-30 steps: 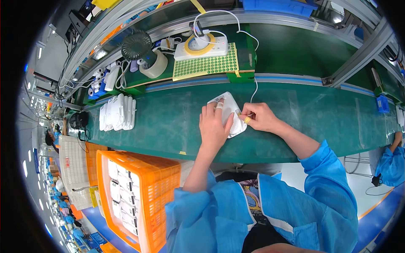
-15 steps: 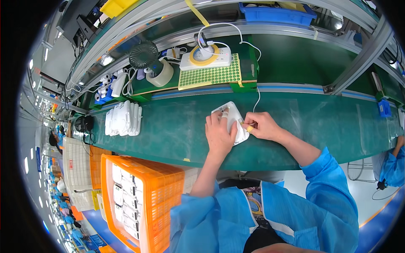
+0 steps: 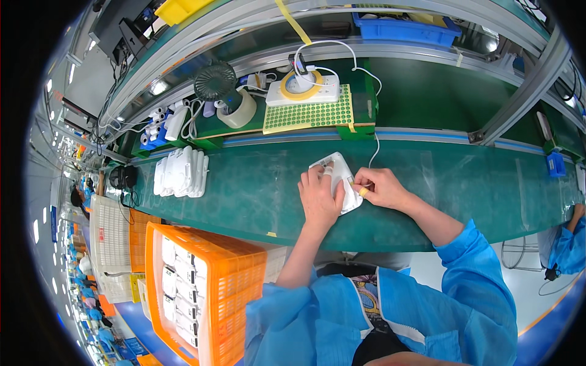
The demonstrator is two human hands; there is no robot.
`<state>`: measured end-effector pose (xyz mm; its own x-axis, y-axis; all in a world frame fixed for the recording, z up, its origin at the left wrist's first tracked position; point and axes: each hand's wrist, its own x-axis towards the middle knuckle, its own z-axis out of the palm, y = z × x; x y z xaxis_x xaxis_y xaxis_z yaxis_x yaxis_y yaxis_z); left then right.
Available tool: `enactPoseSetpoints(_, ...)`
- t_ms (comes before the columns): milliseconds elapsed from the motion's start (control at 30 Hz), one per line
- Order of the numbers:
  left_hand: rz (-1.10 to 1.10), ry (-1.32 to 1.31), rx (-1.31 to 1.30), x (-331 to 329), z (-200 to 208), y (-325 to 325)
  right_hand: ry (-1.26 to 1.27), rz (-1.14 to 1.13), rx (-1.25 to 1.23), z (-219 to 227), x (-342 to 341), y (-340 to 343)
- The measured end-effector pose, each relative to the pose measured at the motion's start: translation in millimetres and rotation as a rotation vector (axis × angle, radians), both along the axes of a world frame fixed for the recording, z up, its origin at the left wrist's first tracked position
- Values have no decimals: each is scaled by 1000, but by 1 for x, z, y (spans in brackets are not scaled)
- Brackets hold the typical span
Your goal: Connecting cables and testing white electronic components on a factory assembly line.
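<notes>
Green and long, the bench runs beneath a metal-framed shelf carrying a power strip and a small fan. Near the middle of the bench's front edge lies a flat white device, tilted askew. The left hand rests on it, fingers spread, thumb apart. The right hand pinches a white cable at the device's right side; whether its end is plugged in, I cannot tell. Similar white devices stand in a row toward the bench's left end.
</notes>
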<state>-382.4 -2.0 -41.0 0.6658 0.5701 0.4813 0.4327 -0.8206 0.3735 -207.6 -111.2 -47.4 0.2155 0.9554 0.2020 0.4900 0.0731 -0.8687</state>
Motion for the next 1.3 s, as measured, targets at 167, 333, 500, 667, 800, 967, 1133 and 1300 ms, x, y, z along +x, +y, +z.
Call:
enactPoseSetpoints(167,19,4,-9,-3,-2,3,-34,76,-64,17,-1,-3)
enactPoseSetpoints(333,43,12,60,-3,-2,7,-308,124,168,12,-5,-4)
enactPoseSetpoints(500,23,9,34,-4,-2,8,-392,129,-11,7,-9,-8)
enactPoseSetpoints(667,-43,-9,-8,-3,-2,10,-495,70,5,8,-14,-12)
enactPoseSetpoints(800,15,20,48,-3,3,11,-516,26,71,1,-14,-12)
enactPoseSetpoints(967,-4,20,10,-6,6,12,-196,-57,206,12,-1,-3)
enactPoseSetpoints(1133,-37,-2,-74,-4,10,11,-312,-196,323,3,23,3)
enactPoseSetpoints(1300,-68,-27,-64,-5,3,8,-360,-294,344,18,14,7)
